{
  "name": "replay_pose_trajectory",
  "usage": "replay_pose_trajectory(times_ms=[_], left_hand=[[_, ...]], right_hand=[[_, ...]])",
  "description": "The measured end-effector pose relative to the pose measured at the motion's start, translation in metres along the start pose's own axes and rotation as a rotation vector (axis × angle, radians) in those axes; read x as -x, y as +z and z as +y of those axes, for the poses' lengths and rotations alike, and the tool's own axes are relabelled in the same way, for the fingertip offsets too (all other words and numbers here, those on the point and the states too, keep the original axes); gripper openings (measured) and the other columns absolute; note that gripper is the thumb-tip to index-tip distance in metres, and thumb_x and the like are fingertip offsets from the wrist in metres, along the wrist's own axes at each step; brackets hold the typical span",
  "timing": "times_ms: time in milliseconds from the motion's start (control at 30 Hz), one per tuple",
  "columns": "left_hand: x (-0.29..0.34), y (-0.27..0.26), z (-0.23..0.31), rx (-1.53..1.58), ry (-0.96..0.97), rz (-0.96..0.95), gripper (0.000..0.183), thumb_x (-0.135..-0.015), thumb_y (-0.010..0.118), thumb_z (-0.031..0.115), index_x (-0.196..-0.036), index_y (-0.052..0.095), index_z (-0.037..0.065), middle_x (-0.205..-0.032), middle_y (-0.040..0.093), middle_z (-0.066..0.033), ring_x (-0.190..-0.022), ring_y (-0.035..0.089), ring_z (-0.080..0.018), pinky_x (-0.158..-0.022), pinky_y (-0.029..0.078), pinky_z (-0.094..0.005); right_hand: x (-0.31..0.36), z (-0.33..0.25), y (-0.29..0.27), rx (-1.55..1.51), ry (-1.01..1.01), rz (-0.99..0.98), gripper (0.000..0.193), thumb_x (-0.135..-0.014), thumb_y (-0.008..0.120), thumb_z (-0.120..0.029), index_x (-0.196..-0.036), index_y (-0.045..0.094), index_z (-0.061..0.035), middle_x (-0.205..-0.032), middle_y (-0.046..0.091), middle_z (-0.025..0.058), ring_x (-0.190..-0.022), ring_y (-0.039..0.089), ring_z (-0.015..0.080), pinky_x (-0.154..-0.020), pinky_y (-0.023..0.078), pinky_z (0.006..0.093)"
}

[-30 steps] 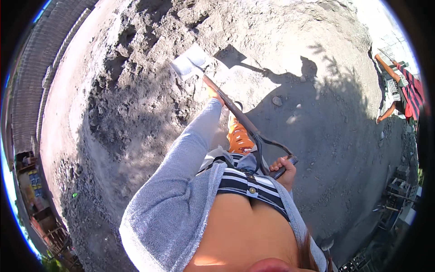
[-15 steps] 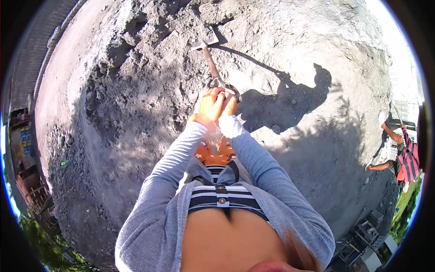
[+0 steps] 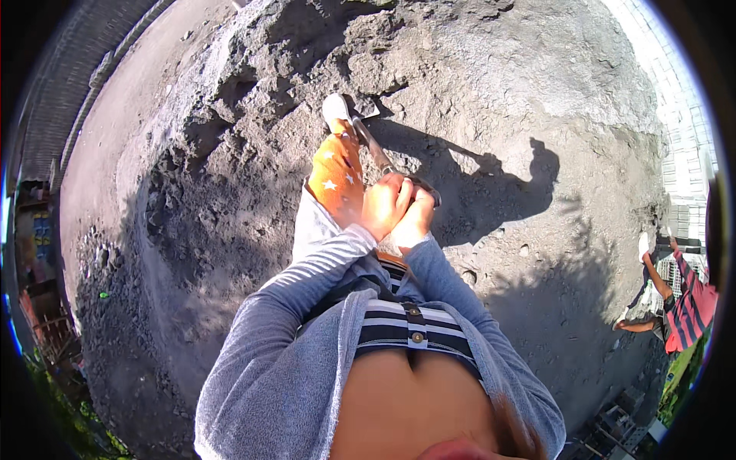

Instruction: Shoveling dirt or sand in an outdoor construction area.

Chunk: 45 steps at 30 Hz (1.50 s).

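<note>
Both hands are closed on the handle end of a shovel (image 3: 373,146). My left hand (image 3: 383,205) wraps over the grip from the left, and my right hand (image 3: 415,219) is pressed against it on the right. From my hands the shaft slants away, up and to the left. The blade end meets the rough soil and is mostly hidden, with just a pale edge showing. A white shoe (image 3: 336,110) on my outstretched leg (image 3: 335,172) is at the blade; I cannot tell whether it presses on it.
Broken grey soil (image 3: 253,146) rises in clods ahead and left. My shadow (image 3: 506,180) falls to the right. At the far right another person (image 3: 685,307) in a striped shirt is near pale blocks (image 3: 686,146). Rubble (image 3: 103,257) lies at the left.
One leg has come forward, bringing its shoe to the shovel's blade. Both hands have moved right and slightly nearer with the handle, so the shovel leans more to the right.
</note>
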State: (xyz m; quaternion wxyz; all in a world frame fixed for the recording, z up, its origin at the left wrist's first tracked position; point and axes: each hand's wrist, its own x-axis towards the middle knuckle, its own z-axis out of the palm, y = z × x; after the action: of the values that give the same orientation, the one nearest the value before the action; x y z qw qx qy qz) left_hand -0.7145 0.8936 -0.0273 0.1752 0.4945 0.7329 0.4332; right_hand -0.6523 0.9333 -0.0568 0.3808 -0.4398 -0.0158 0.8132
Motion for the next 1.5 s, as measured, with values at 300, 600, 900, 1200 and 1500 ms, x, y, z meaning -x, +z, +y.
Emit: replay_pose_trajectory(times_ms=[300, 600, 900, 1200, 1500], left_hand=[[-0.015, 0.056, -0.019, -0.089, -0.027, 0.053, 0.027, -0.085, 0.049, 0.025, -0.074, 0.056, 0.001, -0.071, 0.059, -0.0197, -0.067, 0.058, -0.0388, -0.06, 0.045, -0.0459], [-0.029, 0.066, -0.05, 0.035, -0.084, -0.003, 0.027, -0.085, 0.052, 0.025, -0.089, 0.061, 0.0, -0.081, 0.061, -0.0161, -0.071, 0.06, -0.0264, -0.065, 0.047, -0.0354], [-0.142, 0.099, -0.301, -0.17, -0.762, -0.245, 0.059, -0.081, 0.043, 0.052, -0.09, 0.064, -0.002, -0.09, 0.061, -0.026, -0.096, 0.056, -0.0384, -0.087, 0.04, -0.0422], [-0.175, 0.206, -0.452, 0.348, -1.498, 0.017, 0.067, -0.085, 0.03, 0.061, -0.101, 0.055, 0.001, -0.089, 0.06, -0.0161, -0.075, 0.057, -0.0281, -0.067, 0.046, -0.0393], [-0.198, 0.231, -0.424, 1.188, -1.723, -0.231, 0.034, -0.089, 0.03, 0.035, -0.072, 0.044, 0.008, -0.062, 0.046, -0.0043, -0.055, 0.046, -0.0194, -0.049, 0.042, -0.0343]], right_hand=[[-0.05, -0.016, -0.032, 0.087, -0.195, 0.047, 0.012, -0.074, 0.055, -0.011, -0.072, 0.061, -0.0013, -0.076, 0.061, 0.0067, -0.065, 0.057, 0.0156, -0.06, 0.046, 0.0296], [-0.068, -0.032, -0.123, 0.11, -0.054, -0.01, 0.012, -0.071, 0.06, -0.011, -0.079, 0.056, -0.0025, -0.072, 0.057, 0.0085, -0.063, 0.058, 0.0207, -0.06, 0.05, 0.0327], [-0.084, -0.057, -0.211, 0.35, 0.233, 0.481, 0.01, -0.072, 0.065, -0.013, -0.073, 0.055, -0.0086, -0.068, 0.055, 0.0025, -0.063, 0.056, 0.0165, -0.059, 0.045, 0.0287], [-0.12, -0.041, -0.251, 0.353, 0.131, 1.096, 0.01, -0.068, 0.054, -0.002, -0.077, 0.05, 0.0001, -0.067, 0.052, 0.0109, -0.05, 0.05, 0.0215, -0.044, 0.042, 0.032], [-0.079, -0.045, -0.06, 0.265, -0.237, 1.383, 0.01, -0.071, 0.055, -0.003, -0.078, 0.049, -0.0047, -0.059, 0.046, 0.003, -0.049, 0.045, 0.0127, -0.044, 0.038, 0.0265]])
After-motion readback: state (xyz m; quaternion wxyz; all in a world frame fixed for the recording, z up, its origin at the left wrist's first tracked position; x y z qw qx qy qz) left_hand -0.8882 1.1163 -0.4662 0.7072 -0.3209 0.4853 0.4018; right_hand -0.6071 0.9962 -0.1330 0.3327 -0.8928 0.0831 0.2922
